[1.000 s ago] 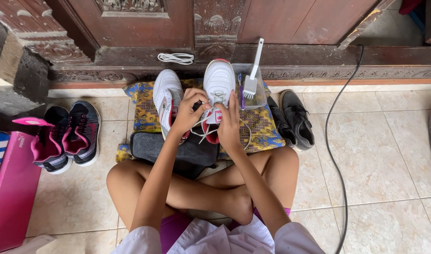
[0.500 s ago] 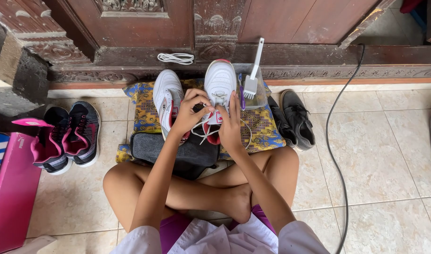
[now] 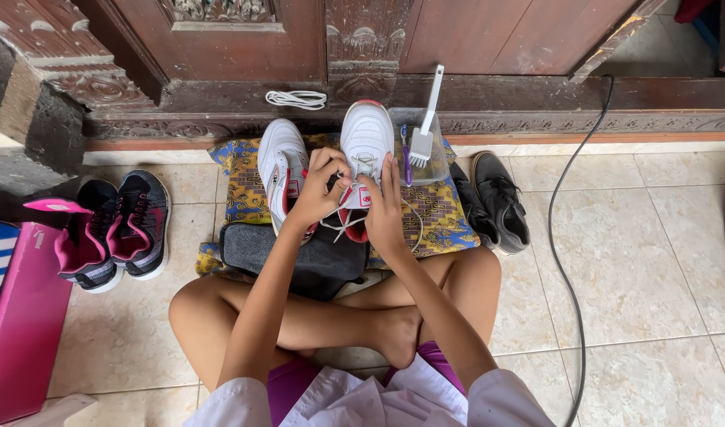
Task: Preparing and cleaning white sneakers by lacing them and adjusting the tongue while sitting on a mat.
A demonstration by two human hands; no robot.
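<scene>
While the person sits cross-legged on the tiled floor (image 3: 631, 261), both hands meet over the white sneaker (image 3: 366, 142) that lies toe-away on the patterned cloth (image 3: 441, 213). The left hand (image 3: 319, 190) is curled over the shoe's tongue end, its grip closed on the white lace (image 3: 338, 225); the right hand (image 3: 384, 209) lies against the shoe's right side, fingers extended upward along it, and whether its thumb pinches the lace cannot be told. Loose lace ends hang below the hands. A second white sneaker (image 3: 279, 162) lies just to the left, touching the left hand's wrist area. Behind the shoe stands a clear tub (image 3: 437, 158) with a white brush (image 3: 424, 130) in it. A dark grey bag (image 3: 255, 245) lies below the hands. The held shoe's heel and opening are hidden by both hands, and the purple item beside the brush is too small to identify
</scene>
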